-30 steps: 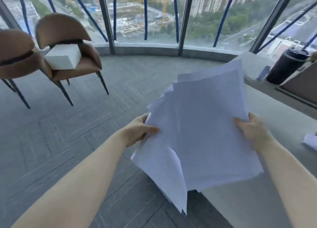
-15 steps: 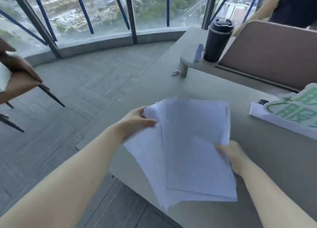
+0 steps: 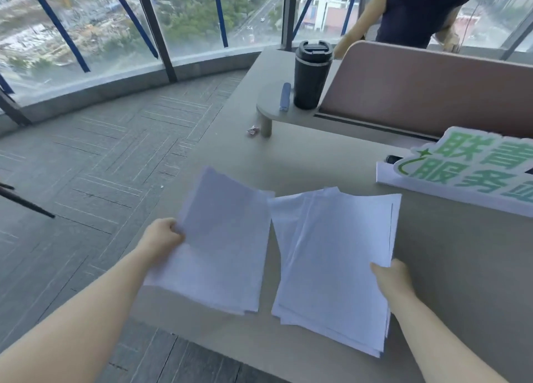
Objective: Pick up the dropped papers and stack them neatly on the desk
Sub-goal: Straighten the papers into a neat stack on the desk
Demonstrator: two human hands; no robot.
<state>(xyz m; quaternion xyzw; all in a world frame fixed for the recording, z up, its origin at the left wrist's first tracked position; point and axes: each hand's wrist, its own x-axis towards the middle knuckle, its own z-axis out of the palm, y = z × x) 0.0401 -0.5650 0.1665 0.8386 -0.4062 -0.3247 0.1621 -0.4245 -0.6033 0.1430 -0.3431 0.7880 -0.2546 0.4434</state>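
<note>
Two hands in view. Left hand (image 3: 163,238) pinches the left edge of the left bundle of papers (image 3: 222,244), thumb on top, fingers hidden under the sheets. Right hand (image 3: 390,276) grips the right edge of the right bundle of papers (image 3: 334,255), thumb on top near its lower right part.

Two bundles, several white sheets each, exact sheet count can't be told. Both sit between the two hands, side by side, inner edges just beside each other or touching near the top. Left bundle hangs over the left edge of the tabletop (image 3: 461,267), its left part above the floor (image 3: 86,166); whether it rests flat or is lifted can't be told. Right bundle lies on the tabletop close to the near edge, sheets fanned and uneven at the bottom corner.

Farther back, toward the right edge: one white sign with green characters (image 3: 467,169), lying flat, a small black object (image 3: 392,159) partly hidden at its left end. Beyond, one small crumpled wrapper (image 3: 253,130) beside the leg of one raised shelf (image 3: 277,108). On the shelf: one black travel mug (image 3: 311,75), upright, and one blue pen-like item (image 3: 285,96) just left of it. One pinkish divider panel (image 3: 432,88) stands behind the shelf. One other person (image 3: 418,7) in a dark top stands behind the panel by the windows (image 3: 101,22).
</note>
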